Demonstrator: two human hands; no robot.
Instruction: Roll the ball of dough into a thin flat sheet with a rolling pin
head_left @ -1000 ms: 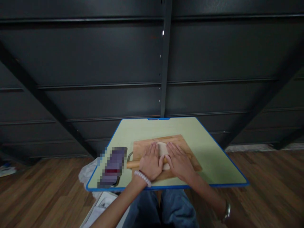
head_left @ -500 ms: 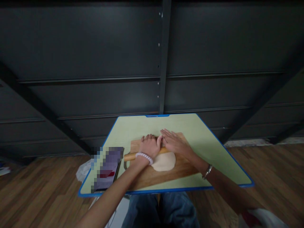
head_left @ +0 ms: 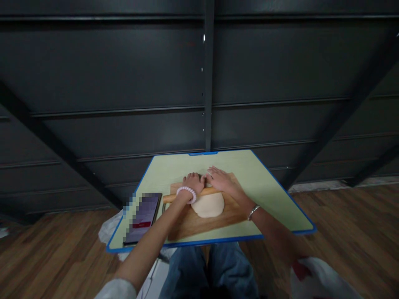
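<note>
A pale, flattened round of dough [head_left: 209, 206] lies on a wooden cutting board [head_left: 190, 228]. Across its far edge runs a wooden rolling pin [head_left: 170, 198], partly covered by both my hands. My left hand [head_left: 193, 182] rests palm down on the pin, its fingers stretched forward past it. Beside it, also palm down over the pin, is my right hand [head_left: 220, 179], with flat fingers pointing forward and to the left. The two hands nearly meet at the thumbs. Neither hand is wrapped round the pin, as far as I can see.
The board sits on a small light-green table [head_left: 268, 199] with a blue rim. A tablet or large phone [head_left: 145, 220], partly pixelated, lies at its left. A dark panelled wall [head_left: 140, 66] stands behind. A white plastic bag [head_left: 107, 227] is on the left, by the wooden floor.
The camera view has shifted slightly. Both hands have pushed a little forward on the rolling pin, and more of the dough's left side shows beside my left wrist.
</note>
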